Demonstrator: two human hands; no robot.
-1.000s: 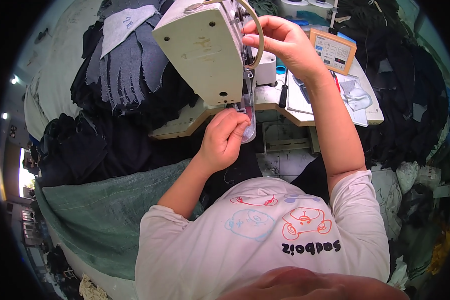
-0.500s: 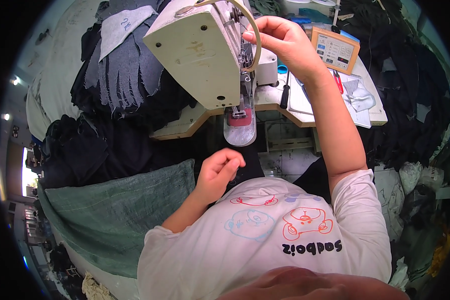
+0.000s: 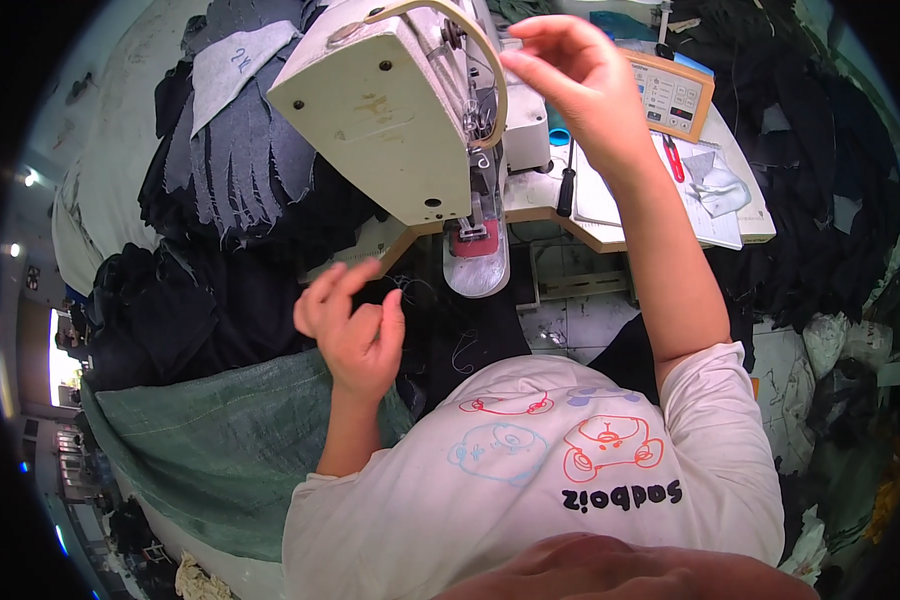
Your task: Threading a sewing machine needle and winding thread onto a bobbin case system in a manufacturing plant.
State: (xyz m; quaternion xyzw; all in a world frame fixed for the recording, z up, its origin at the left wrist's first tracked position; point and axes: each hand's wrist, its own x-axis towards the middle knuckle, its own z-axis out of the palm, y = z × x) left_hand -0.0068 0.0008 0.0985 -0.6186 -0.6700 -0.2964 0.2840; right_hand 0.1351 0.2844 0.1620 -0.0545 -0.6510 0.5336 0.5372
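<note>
A white industrial sewing machine (image 3: pixel 370 120) stands in front of me, its needle area (image 3: pixel 480 215) above a narrow rounded metal arm (image 3: pixel 480 276) with a red plate (image 3: pixel 474 240). My right hand (image 3: pixel 580 90) is raised beside the curved tan guard (image 3: pixel 501 85), fingers bent and thumb and forefinger apart, with nothing visible in them. Lower left, my left hand (image 3: pixel 355 330) hovers over dark cloth, open with its fingers spread. Loose pale thread (image 3: pixel 418 288) hangs in the air next to its thumb; whether it touches the hand I cannot tell.
Dark grey cut fabric pieces (image 3: pixel 250 160) are heaped left of the machine, above green sacking (image 3: pixel 220 430). On the table's right are a control panel (image 3: pixel 670 95), a black-handled screwdriver (image 3: pixel 567 190), red snips (image 3: pixel 674 158) and papers (image 3: pixel 710 228). Dark fabric (image 3: pixel 810 180) piles up at far right.
My left hand has swung left from near my lap and its curled fingers have spread; loose thread now shows beside it. My right hand has drawn slightly right, away from the guard, its pinch opened.
</note>
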